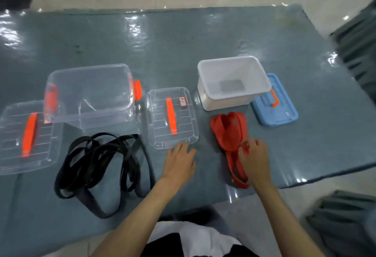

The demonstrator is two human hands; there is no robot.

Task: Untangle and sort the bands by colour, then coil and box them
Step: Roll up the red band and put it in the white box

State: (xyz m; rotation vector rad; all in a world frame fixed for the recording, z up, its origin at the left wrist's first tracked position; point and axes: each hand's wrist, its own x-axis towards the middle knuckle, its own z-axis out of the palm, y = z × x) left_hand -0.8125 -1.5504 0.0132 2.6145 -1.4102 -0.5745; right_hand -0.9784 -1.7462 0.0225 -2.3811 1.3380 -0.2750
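Note:
A loose heap of black bands [101,161] lies on the table at the front left. A bunch of red bands [227,132] lies in front of the white box [205,94]. My right hand [254,161] rests on the near end of the red bands and pinches them with curled fingers. My left hand [180,163] lies flat on the table with straight fingers, just below the near edge of a clear lid [160,136], holding nothing. A clear box [89,94] with orange latches stands open at the back left, with nothing visible inside.
A second clear lid [12,145] with an orange handle lies at the far left. A blue lid [284,114] lies right of the white box. The table [183,43] has a glossy grey-green cover, and its right edge runs diagonally near the blue lid.

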